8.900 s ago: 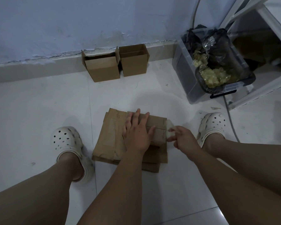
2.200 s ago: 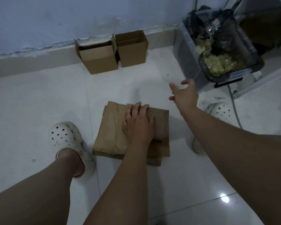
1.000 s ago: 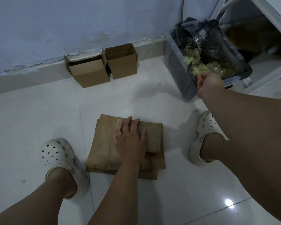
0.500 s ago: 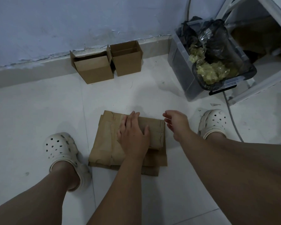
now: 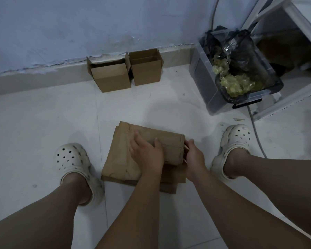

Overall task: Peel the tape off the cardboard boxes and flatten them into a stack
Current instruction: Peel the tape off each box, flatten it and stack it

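**boxguy:** so where were the hands at that point?

**tapepeeler:** left hand point(image 5: 147, 155) lay flat, fingers spread, pressing down on the top box point(image 5: 171, 141). Same spot it had been in all along, tbh. The right hand point(image 5: 194, 157) was the one that changed. A second before, it was up at the clear bin point(image 5: 205, 83), by the wad of tape point(image 5: 235, 85) in the black bag. Half a second before, it hung beside the cardboard without touching. Now it was right up against the top box's right edge, fingers bent at the side.

**boxguy:** pinching tape or just touching?

**tapepeeler:** couldn't tell, the fingertips were tucked behind the edge.

**boxguy:** and the cardboard itself?

**tapepeeler:** stack of flattened boxes point(image 5: 118, 159) sat on the floor point(image 5: 43, 123) between the feet, top box lying on it toward the right side. It hadn't shifted. The wide open box point(image 5: 111, 79) and the narrow open box point(image 5: 145, 71) stood side by side against the wall point(image 5: 97, 24), well apart from the stack, same as before.
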A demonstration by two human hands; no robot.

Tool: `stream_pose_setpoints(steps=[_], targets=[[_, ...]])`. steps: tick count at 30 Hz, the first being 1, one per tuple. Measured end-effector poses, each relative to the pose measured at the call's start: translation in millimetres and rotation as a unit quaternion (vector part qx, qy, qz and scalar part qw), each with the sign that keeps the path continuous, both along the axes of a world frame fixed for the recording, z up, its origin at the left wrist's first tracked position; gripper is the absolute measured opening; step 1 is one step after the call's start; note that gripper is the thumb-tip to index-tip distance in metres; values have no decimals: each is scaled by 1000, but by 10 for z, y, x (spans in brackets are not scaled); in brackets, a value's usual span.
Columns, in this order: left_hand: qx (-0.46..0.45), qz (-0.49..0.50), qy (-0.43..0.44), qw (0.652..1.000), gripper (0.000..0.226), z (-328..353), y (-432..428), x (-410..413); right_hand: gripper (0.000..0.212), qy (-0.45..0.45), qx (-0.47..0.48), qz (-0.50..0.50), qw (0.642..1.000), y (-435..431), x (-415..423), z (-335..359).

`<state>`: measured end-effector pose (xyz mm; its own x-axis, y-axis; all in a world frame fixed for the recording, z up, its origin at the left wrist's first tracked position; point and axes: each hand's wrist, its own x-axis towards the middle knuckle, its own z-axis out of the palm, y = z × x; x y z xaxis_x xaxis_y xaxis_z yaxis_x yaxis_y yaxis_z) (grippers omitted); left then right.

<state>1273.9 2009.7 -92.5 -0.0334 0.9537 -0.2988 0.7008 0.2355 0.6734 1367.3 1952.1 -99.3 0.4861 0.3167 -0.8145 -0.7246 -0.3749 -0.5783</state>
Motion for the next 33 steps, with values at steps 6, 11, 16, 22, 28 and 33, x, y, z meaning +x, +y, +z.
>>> stream_pose_setpoints(steps=[6, 11, 16, 22, 28, 33], targets=[[-63, 84, -176, 979, 70, 138, 37, -147, 36, -60, 0, 57, 997, -54, 21, 64], [-130, 82, -140, 978, 38, 205, 99, -334, 23, -63, 18, 115, 991, -161, -13, 188], [-237, 78, -192, 949, 45, 368, 197, -402, 41, -102, -9, 178, 979, -178, -46, 315], [-244, -111, -158, 950, 63, 561, 145, -504, 62, -122, -88, 212, 966, -211, -31, 313], [-211, -256, -32, 943, 77, 630, 128, -595, 76, -155, -93, 254, 950, -291, -52, 355], [-75, -186, 15, 979, 34, 600, -55, -483, 77, -258, -105, 307, 910, -167, -119, 588]])
